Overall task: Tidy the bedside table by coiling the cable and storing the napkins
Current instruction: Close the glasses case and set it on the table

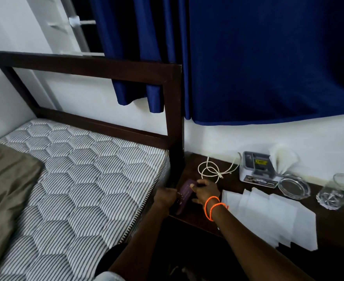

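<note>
Both hands grip a purple case (184, 194) at the bench's (197, 217) bed-side corner: the left hand (165, 198) curled round its near end, the right hand (204, 191) pinching its far end. Just behind the case lies the loosely looped white cable (210, 169). To the case's right, white napkins (268, 216) lie spread across the bench.

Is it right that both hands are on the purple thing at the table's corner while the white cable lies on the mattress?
Not quite. The head view shows the white cable lying on the bedside table, not on the mattress. The rest holds: the left hand and right hand are both on the purple thing.
</note>
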The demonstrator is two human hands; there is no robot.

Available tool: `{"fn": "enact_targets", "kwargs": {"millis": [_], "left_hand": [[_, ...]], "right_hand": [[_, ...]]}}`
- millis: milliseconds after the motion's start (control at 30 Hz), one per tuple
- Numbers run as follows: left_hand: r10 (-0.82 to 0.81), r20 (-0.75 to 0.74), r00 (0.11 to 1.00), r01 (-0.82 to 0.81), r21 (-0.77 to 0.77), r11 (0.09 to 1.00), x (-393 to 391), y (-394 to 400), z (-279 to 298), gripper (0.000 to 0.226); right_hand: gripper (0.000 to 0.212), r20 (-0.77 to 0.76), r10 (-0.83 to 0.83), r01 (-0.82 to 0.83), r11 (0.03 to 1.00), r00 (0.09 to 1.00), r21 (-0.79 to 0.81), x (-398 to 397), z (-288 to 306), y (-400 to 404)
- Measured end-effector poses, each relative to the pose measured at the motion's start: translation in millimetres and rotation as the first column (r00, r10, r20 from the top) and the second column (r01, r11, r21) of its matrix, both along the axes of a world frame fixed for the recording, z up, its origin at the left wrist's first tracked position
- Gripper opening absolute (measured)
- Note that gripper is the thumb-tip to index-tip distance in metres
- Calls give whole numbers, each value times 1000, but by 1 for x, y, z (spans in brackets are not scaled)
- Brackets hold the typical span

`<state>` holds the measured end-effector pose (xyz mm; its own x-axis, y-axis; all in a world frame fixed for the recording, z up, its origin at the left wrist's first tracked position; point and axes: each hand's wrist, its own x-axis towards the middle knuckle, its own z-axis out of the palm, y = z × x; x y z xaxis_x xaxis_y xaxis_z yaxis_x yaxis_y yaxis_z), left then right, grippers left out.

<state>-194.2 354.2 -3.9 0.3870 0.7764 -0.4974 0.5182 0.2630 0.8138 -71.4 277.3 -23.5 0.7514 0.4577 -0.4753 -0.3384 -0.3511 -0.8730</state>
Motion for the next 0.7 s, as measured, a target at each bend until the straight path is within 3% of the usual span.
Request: {"fn": "enact_targets", "kwargs": {"millis": [100,200,300,400,567,700], "left_hand": [[-153,-173,973,179,148,973,0,-5,1,41],[12,-14,1000,-13,-58,998,6,-7,3,35],[3,-29,1000,-4,-64,998,7,-7,2,36],[-15,-59,998,15,-6,1000,9,-10,8,35],[-57,-160,985,89,196,977,23,-15,9,25],[-143,-231,962,206,276,939,34,-24,5,47]], "right_hand": [[32,4,0,0,1000,1000,-11,-2,-3,-2],[33,27,9,-8,1000,1000,-30,0,-4,-4],[25,-5,-3,3,1000,1000,-17,0,0,-7],[19,-32,-29,29,999,999,13,5,7,-11],[16,123,-64,64,998,990,-3,26,23,-24],[24,222,-63,70,997,973,-20,45,28,-33]]}}
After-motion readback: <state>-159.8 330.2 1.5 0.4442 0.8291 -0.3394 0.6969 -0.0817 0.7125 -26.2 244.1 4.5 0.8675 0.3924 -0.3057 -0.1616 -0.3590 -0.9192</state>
